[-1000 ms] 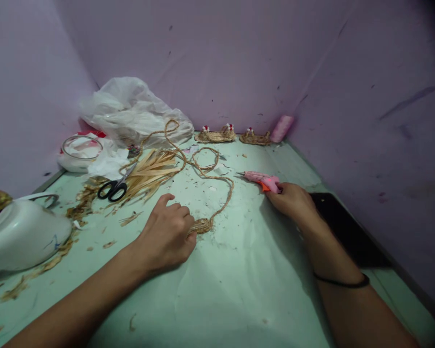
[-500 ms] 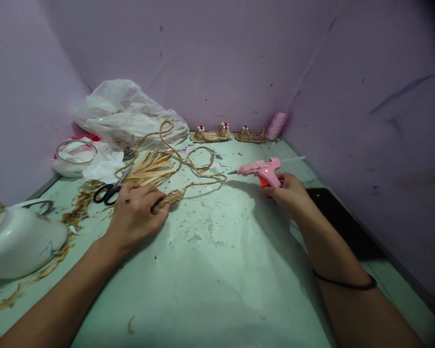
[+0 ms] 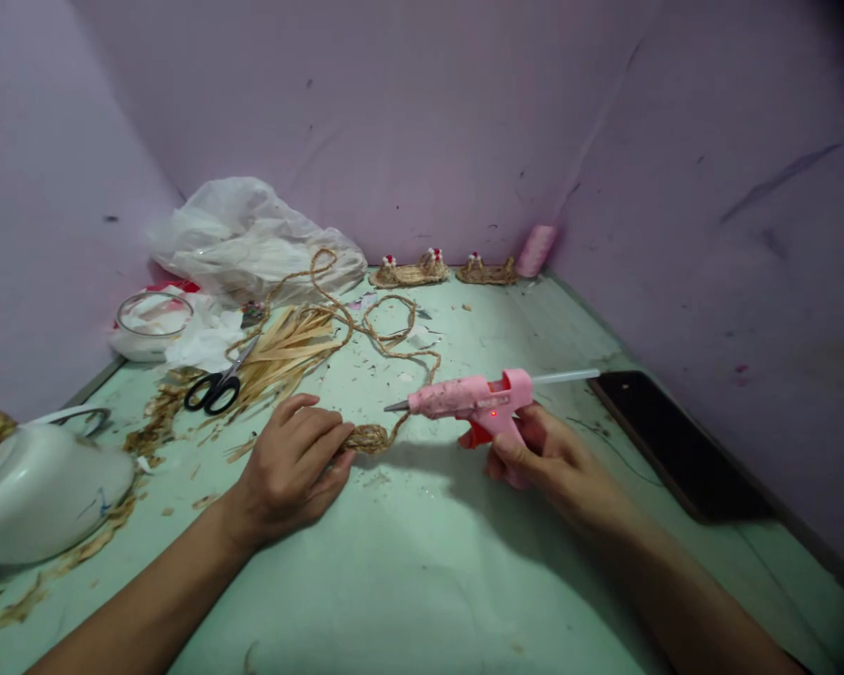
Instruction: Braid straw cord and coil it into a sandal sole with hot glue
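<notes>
My left hand (image 3: 296, 466) pinches a small coiled piece of braided rope (image 3: 367, 439) just above the green tabletop. From the coil a twisted cord (image 3: 414, 354) runs back across the table in loose loops. Wrapped round the handle of a pink glue gun (image 3: 474, 398), my right hand (image 3: 535, 450) holds it with the nozzle pointing left, above and close to the coil. A small red light shows on the gun, and a clear glue stick (image 3: 566, 377) sticks out of its back end.
Scissors (image 3: 215, 392) lie beside pale fibre strips (image 3: 288, 347) at the left. Behind are a plastic bag (image 3: 253, 239), a glass bowl (image 3: 153, 328), woven pieces (image 3: 412, 273) and a pink spool (image 3: 535, 250). A dark phone (image 3: 675, 445) lies right; a white object (image 3: 49, 487) stands left.
My right hand has brought the glue gun left and nearer to me, close to the coil. My left hand has moved right and nearer with the coil.
</notes>
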Demonstrator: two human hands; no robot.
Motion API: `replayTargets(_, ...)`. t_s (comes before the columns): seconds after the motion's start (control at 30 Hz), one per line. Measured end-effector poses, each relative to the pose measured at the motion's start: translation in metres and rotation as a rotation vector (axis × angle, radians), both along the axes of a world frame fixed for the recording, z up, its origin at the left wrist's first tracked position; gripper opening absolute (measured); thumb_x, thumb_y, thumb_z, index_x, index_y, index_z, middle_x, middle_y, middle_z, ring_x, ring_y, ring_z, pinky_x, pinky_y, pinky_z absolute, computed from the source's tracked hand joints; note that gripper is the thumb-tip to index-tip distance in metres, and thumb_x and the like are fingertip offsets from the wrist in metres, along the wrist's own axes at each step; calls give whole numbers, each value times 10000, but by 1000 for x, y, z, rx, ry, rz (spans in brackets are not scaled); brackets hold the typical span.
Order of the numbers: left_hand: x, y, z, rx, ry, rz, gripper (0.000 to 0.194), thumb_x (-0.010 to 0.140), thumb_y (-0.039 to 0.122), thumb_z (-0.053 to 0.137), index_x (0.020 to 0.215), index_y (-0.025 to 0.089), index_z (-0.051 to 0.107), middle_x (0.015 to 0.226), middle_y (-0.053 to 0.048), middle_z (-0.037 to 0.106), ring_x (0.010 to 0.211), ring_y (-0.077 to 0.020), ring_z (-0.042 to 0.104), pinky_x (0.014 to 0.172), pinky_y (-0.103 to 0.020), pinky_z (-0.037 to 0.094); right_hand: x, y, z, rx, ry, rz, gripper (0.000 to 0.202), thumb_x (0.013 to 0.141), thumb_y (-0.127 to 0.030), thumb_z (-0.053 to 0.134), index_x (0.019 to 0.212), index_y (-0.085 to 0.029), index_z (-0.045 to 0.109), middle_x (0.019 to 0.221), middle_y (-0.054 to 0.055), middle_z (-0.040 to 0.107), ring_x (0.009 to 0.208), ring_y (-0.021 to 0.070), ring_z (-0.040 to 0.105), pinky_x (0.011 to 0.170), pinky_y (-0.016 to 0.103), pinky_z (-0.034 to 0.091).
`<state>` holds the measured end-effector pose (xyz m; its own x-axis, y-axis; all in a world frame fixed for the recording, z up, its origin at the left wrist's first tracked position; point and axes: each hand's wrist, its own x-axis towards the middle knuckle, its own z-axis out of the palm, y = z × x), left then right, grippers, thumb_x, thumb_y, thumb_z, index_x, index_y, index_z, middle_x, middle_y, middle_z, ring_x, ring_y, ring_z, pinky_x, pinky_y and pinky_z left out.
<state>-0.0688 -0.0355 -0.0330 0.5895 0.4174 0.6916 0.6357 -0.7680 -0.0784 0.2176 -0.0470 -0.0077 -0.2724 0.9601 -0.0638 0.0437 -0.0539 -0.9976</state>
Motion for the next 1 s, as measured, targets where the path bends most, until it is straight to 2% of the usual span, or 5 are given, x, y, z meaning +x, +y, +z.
replayTargets(0.13, -1, 1, 1, 27, 5, 29, 285, 706, 94, 661, 977, 139, 584, 834, -67, 655, 747, -164, 613, 851, -435, 494, 4, 0, 2, 136, -76, -57, 270, 797, -418, 588, 937, -191, 552, 775, 38, 648, 561, 122, 536, 506, 234, 431)
replayTargets(0.33, -1, 1, 5, 46, 18, 57, 281, 690, 91, 671, 957, 131, 591, 821, -75, 659, 719, -174, 623, 848, -438, 483, 9, -1, 2, 260, -221, -26, 183, 787, -328, 576, 913, -197, 605, 862, 69, 699, 773, 209, 655, 647, 293, 510)
replayTargets(0.63, 0, -1, 7, 60, 39, 60, 260, 691, 89, 675, 937, 122, 597, 804, -80, 673, 703, -172, 632, 854, -441, 469, 5, -2, -3, 305, -295, -26, 207, 795, -344, 557, 923, -199, 630, 837, 57, 699, 723, 222, 651, 601, 302, 505)
replayTargets(0.83, 0, -2, 6, 49, 40, 69, 254, 715, 109, 658, 958, 146, 592, 809, -63, 676, 708, -163, 630, 858, -438, 470, 3, -4, -6, 361, -396, -26, 199, 816, -350, 521, 885, -195, 625, 772, 37, 664, 637, 191, 600, 534, 273, 455)
replayTargets(1.0, 1, -2, 7, 46, 41, 69, 250, 726, 108, 646, 964, 157, 586, 811, -57, 679, 714, -162, 635, 861, -437, 467, 2, -4, -5, 391, -386, -16, 175, 820, -346, 520, 883, -209, 609, 753, 22, 647, 631, 183, 589, 544, 270, 456)
